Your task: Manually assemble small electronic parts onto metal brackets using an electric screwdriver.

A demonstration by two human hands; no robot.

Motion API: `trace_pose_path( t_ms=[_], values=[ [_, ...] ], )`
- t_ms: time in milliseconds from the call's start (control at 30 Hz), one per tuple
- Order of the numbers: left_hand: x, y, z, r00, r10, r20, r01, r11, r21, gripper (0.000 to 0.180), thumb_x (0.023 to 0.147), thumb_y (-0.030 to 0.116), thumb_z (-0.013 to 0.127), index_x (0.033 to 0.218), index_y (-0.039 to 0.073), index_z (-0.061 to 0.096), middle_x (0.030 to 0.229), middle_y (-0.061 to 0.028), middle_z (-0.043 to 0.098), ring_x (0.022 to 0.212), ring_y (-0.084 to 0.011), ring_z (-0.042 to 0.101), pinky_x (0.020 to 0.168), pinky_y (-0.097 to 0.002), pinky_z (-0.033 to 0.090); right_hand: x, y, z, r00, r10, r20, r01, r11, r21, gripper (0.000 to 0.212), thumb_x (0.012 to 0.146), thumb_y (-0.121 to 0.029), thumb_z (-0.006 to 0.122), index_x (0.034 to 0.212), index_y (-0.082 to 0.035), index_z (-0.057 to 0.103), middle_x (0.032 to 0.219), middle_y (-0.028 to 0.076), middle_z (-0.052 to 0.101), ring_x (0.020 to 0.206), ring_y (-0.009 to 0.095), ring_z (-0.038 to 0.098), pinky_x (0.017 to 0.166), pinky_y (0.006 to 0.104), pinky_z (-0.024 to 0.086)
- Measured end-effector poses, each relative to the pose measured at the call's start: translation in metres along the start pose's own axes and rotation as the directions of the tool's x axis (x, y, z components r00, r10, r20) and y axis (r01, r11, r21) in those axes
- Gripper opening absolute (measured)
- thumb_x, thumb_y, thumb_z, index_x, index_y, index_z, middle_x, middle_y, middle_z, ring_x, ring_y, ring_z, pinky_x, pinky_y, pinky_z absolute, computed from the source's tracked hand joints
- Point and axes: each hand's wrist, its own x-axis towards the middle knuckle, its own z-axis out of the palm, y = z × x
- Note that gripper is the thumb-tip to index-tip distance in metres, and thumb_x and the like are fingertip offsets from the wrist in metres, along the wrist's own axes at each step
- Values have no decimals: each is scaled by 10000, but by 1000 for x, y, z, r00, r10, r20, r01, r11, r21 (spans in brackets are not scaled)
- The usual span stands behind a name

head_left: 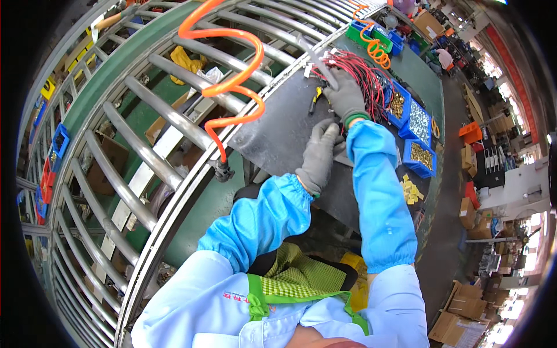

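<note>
My right hand (pixel 347 97), in a grey glove, is closed around the lower end of a long grey rod-like tool (pixel 316 60), which slants up and to the left. Close below it, my left hand (pixel 318 153), also gloved in grey, has its fingers bent together over the dark work mat (pixel 264 134). What they hold, if anything, is hidden. A small hand tool with yellow and black handles (pixel 315 100) lies just left of my right hand. Beyond that hand spreads a bundle of red and black wires (pixel 364 71) with white connectors.
Blue bins of small metal parts (pixel 419 124) line the right side, with yellow pieces (pixel 411 190) nearer me. A coiled orange air hose (pixel 255 58) hangs at the left, ending in a dark nozzle (pixel 223 172). Farther left runs a roller conveyor (pixel 154 156). Green and blue bins (pixel 361 37) stand at the far end.
</note>
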Motion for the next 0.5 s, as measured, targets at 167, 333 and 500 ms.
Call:
trace_pose_path(
  t_ms=[167,333,500],
  values=[
    [3,3,-2,998,-64,17,64,998,-26,406,998,245,527,1346,53,445,1105,-63,558,900,-142,584,812,-290,514,12,25,-36,983,125,136,-99,978,-183,382,942,-386,488,1072,-79,676,931,239,660,887,432,634,796,518,502],
    [-3,-1,-1,992,-62,107,63,998,-12,438,1000,247,520,1363,25,415,1141,-86,550,930,-154,586,805,-290,520,36,-6,-237,884,427,-192,-440,897,-30,496,910,-497,598,896,-8,683,649,107,611,599,184,604,589,358,470],
    [-15,-19,21,958,-222,181,197,969,147,424,992,279,542,1339,47,468,1129,-47,574,937,-135,592,810,-281,520,11,-30,-321,906,261,-332,-276,961,2,320,916,-366,642,962,-51,683,669,57,642,563,117,596,547,299,477]
  ],
)
